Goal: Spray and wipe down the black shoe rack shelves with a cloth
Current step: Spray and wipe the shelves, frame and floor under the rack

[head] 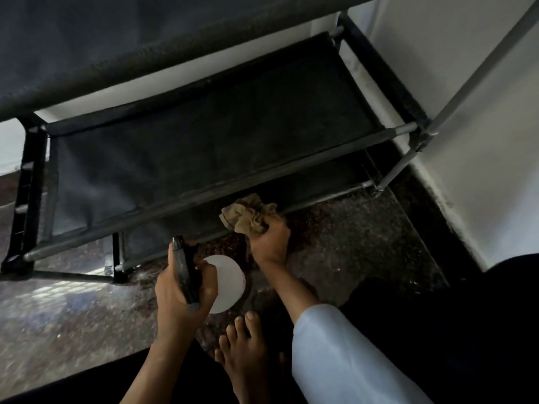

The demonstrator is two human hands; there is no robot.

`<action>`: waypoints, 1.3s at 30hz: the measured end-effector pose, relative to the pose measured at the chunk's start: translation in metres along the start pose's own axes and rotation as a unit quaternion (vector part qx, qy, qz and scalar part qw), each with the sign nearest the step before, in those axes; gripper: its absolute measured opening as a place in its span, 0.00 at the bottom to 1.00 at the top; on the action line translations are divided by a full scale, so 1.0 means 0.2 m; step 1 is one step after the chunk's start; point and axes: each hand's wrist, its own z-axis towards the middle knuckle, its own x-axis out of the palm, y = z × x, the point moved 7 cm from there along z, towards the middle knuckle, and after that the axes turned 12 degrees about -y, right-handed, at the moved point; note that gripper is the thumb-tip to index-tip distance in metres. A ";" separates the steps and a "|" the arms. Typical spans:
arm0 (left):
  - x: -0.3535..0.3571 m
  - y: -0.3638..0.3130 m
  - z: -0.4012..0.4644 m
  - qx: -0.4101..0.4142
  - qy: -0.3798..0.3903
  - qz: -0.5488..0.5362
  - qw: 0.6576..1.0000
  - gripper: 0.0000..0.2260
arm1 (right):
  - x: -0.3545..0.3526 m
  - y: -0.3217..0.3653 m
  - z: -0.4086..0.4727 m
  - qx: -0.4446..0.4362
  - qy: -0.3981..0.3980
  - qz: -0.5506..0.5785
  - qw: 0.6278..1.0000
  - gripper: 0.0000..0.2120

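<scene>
Left hand (180, 290) gripped a spray bottle (204, 275), black trigger head over round white body. Right hand (269, 239) clutched a crumpled tan cloth (248, 214) against the shoe rack's (204, 153) lowest black fabric shelf, metal-tubed, above speckled stone floor (335, 243).

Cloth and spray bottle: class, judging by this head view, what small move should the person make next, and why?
Probably push the cloth forward onto the bottom shelf and wipe. The right hand grips it bunched at that shelf's front bar, while the left hand holds the spray bottle back, above the floor.
</scene>
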 end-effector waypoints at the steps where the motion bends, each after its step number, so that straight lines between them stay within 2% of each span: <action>1: 0.02 0.04 0.04 0.000 -0.024 0.014 1.000 0.34 | -0.04 -0.02 0.06 0.014 -0.014 0.001 1.000 0.07; 4: -0.06 -0.07 -0.08 0.010 -0.035 0.031 0.999 0.36 | -0.27 -0.13 0.30 0.073 -0.137 -0.018 0.988 0.10; 5: -0.15 -0.14 -0.13 0.032 -0.009 0.030 0.999 0.37 | -0.34 -0.16 0.37 0.101 -0.166 -0.027 0.981 0.11; 6: -0.23 -0.22 -0.20 0.032 -0.026 0.027 0.999 0.39 | -0.39 -0.18 0.42 0.124 -0.183 -0.026 0.975 0.11; 7: -0.16 -0.16 -0.15 0.032 -0.006 0.024 0.999 0.41 | -0.41 -0.19 0.43 0.139 -0.200 -0.019 0.970 0.12; 8: -0.18 -0.15 -0.17 0.014 -0.037 0.041 0.998 0.42 | -0.41 -0.19 0.41 0.150 -0.213 -0.016 0.965 0.12; 9: -0.17 -0.14 -0.15 0.020 -0.026 0.057 0.998 0.43 | -0.38 -0.18 0.36 0.156 -0.221 -0.021 0.962 0.14; 11: -0.14 -0.13 -0.13 0.024 -0.006 0.052 0.998 0.42 | -0.24 -0.13 0.19 0.136 -0.190 -0.009 0.972 0.16; 12: -0.14 -0.14 -0.14 0.023 -0.013 0.060 0.998 0.38 | -0.14 -0.10 0.11 0.110 -0.141 0.014 0.984 0.16; 14: -0.18 -0.15 -0.15 0.021 -0.079 0.085 0.993 0.25 | 0.01 -0.05 -0.04 0.075 -0.046 0.029 0.996 0.14; 16: -0.18 -0.14 -0.14 0.008 -0.094 0.082 0.992 0.20 | 0.04 -0.04 -0.06 0.089 -0.015 0.025 0.996 0.12; 18: -0.19 -0.15 -0.16 0.013 -0.065 0.087 0.994 0.25 | -0.07 -0.04 0.05 0.102 -0.062 0.018 0.993 0.12; 20: -0.19 -0.15 -0.16 0.002 -0.036 0.098 0.994 0.34 | -0.27 -0.08 0.24 0.103 -0.158 -0.007 0.982 0.11; 22: -0.19 -0.15 -0.16 0.008 -0.010 0.085 0.996 0.43 | -0.49 -0.16 0.45 0.144 -0.237 -0.028 0.960 0.11; 24: -0.19 -0.15 -0.16 0.022 -0.001 0.120 0.993 0.47 | -0.61 -0.22 0.58 0.182 -0.285 0.006 0.941 0.12; 27: -0.23 -0.16 -0.16 0.035 -0.038 0.130 0.990 0.44 | -0.53 -0.21 0.48 0.184 -0.261 -0.011 0.948 0.15; 30: -0.23 -0.15 -0.18 0.010 -0.012 0.132 0.991 0.48 | -0.27 -0.14 0.22 0.123 -0.170 0.016 0.978 0.16; 32: -0.20 -0.16 -0.16 0.026 -0.037 0.093 0.995 0.50 | -0.16 -0.12 0.13 0.127 -0.097 0.033 0.987 0.13; 33: -0.20 -0.17 -0.16 0.032 -0.049 0.093 0.994 0.51 | -0.16 -0.12 0.13 0.129 -0.087 0.030 0.987 0.12; 36: -0.24 -0.16 -0.17 -0.003 -0.018 0.125 0.992 0.49 | -0.30 -0.15 0.28 0.125 -0.146 0.011 0.981 0.13; 37: -0.24 -0.17 -0.18 0.009 -0.029 0.133 0.991 0.48 | -0.37 -0.17 0.36 0.137 -0.192 0.011 0.972 0.13; 39: -0.20 -0.16 -0.19 0.024 -0.001 0.142 0.990 0.47 | -0.51 -0.25 0.51 0.175 -0.254 0.019 0.951 0.13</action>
